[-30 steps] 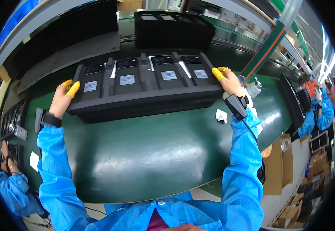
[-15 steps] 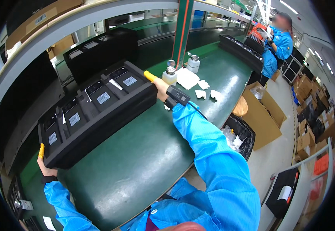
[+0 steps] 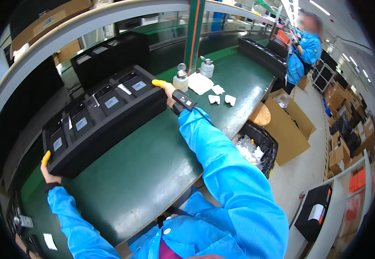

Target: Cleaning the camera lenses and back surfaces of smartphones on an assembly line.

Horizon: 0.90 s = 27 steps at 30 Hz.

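A long black foam tray (image 3: pixel 109 137) lies at a slant across the green bench, with my hands at its two ends. Several flat dark devices sit in its compartments, such as one with a pale label (image 3: pixel 111 102). My left hand (image 3: pixel 49 169) grips the near left end, with a yellow finger cot on the thumb. At the far right end my right hand (image 3: pixel 168 91) holds the tray's corner, a yellow cot also showing there. The fingers under the tray are hidden. A small black box is strapped on my right wrist.
Two pump bottles (image 3: pixel 180 81) and white wipes (image 3: pixel 200 83) lie right of the tray. A grey shelf rail (image 3: pixel 66 32) and green post (image 3: pixel 194 39) stand behind. A bin (image 3: pixel 256 149), stool (image 3: pixel 260 114) and carton (image 3: pixel 288 134) are at right; a co-worker (image 3: pixel 310 47) stands beyond.
The whole view has shifted a little, so bench, bottles and tray appear slightly further left and higher. Both hands keep their grip on the foam tray.
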Available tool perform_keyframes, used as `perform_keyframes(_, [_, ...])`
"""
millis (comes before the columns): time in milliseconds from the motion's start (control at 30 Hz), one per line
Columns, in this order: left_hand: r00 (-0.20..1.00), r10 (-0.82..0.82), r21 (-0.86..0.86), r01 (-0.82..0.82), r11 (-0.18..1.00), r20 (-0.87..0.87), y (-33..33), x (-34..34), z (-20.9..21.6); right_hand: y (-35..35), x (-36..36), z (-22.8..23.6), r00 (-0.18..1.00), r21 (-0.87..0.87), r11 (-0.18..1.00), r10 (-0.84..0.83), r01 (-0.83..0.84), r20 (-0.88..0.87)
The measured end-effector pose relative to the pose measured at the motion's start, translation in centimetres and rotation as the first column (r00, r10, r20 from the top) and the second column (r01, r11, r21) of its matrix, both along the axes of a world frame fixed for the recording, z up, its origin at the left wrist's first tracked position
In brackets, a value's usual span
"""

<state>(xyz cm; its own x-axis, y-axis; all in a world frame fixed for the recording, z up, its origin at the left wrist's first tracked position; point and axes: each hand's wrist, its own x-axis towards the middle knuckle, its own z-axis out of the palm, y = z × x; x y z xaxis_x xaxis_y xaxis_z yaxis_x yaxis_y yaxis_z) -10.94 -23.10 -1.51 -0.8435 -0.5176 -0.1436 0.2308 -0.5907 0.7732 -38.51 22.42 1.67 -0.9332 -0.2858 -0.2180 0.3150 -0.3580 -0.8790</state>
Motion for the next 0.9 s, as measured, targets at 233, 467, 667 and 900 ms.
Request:
perform_keyframes(233, [0.999, 0.047, -0.095, -0.045, 0.994, 0.016, -2.9, 0.1, -0.8, 2.3, 4.7, -1.0, 0.995, 0.086, 0.996, -0.028, 0.037, -0.097])
perform_keyframes(467, [0.999, -0.030, -0.123, 0.032, 0.992, 0.020, -6.0, 1.9, -1.2, 4.7, 12.5, -4.2, 0.965, 0.056, 0.996, -0.050, 0.067, -0.258])
perform_keyframes(667, [1.000, -0.014, -0.185, 0.017, 0.983, 0.016, -5.0, 8.6, -2.4, 6.3, 23.4, 0.1, 0.957, 0.104, 0.983, -0.121, 0.153, -0.265])
perform_keyframes(900, [0.991, -0.042, -0.193, 0.066, 0.979, 0.129, -1.4, 16.3, -1.5, 7.6, 24.6, -0.3, 0.945, 0.303, 0.938, -0.067, 0.169, -0.320])
